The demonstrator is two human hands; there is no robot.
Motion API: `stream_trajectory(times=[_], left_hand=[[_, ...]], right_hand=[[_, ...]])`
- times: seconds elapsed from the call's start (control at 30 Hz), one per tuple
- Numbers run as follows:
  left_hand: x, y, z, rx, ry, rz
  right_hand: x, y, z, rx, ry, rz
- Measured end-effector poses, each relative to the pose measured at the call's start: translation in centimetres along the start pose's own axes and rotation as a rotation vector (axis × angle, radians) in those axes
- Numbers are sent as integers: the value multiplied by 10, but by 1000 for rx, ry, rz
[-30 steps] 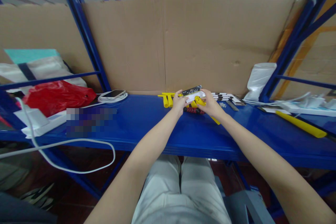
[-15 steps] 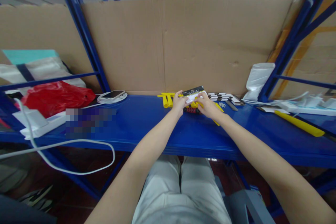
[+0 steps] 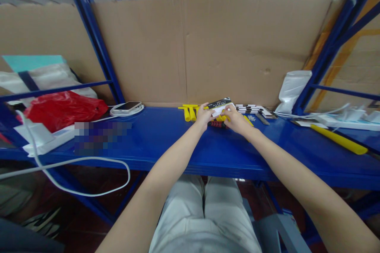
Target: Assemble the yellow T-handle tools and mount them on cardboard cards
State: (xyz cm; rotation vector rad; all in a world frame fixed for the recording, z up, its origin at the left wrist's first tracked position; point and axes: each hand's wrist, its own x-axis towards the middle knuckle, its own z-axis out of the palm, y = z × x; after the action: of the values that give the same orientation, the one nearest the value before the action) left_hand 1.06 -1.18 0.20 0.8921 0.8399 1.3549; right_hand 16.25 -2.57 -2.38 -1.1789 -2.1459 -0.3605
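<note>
Between both hands is a black-and-white printed card (image 3: pixel 219 105), tilted above the blue bench (image 3: pixel 166 142). My left hand (image 3: pixel 203 116) grips its left side. The fingers of my right hand (image 3: pixel 234 118) are closed at its lower right edge, beside something yellow that they partly hide. Below the card lies a red-and-black object (image 3: pixel 217 124), mostly covered by the hands. Several yellow T-shaped pieces (image 3: pixel 190 114) lie just left of my left hand. A stack of black-and-white cards (image 3: pixel 249 109) rests to the right, behind my right hand.
A grey metal strip (image 3: pixel 262 119) and a long yellow-handled tool (image 3: pixel 338 139) lie to the right. Power strips stand at both ends. A phone (image 3: pixel 128 106) sits on a coiled white cable at left, near a red plastic bag (image 3: pixel 67 110). Cardboard (image 3: pixel 142 47) walls the back.
The card has tipped slightly, with its printed face showing a little more. Both hands keep almost the same place and hold.
</note>
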Motion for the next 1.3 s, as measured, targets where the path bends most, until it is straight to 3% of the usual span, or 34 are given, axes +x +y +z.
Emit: stream_trajectory(times=[0.27, 0.63, 0.77, 0.9, 1.13, 1.3], left_hand=[[1, 1, 0, 25, -16, -8], [-3, 5, -1, 47, 58, -22], [-4, 7, -2, 36, 74, -15], [-5, 7, -1, 25, 78, -22], [-4, 6, 1, 62, 71, -22], [-2, 5, 0, 78, 70, -26]], right_hand=[[-1, -1, -6, -44, -39, -9], [0, 19, -20, -79, -56, 53], [3, 40, -51, -120, -27, 113], [-3, 70, -101, -251, -34, 225], [-44, 113, -184, -585, -382, 582], [-85, 143, -196, -667, -479, 749]])
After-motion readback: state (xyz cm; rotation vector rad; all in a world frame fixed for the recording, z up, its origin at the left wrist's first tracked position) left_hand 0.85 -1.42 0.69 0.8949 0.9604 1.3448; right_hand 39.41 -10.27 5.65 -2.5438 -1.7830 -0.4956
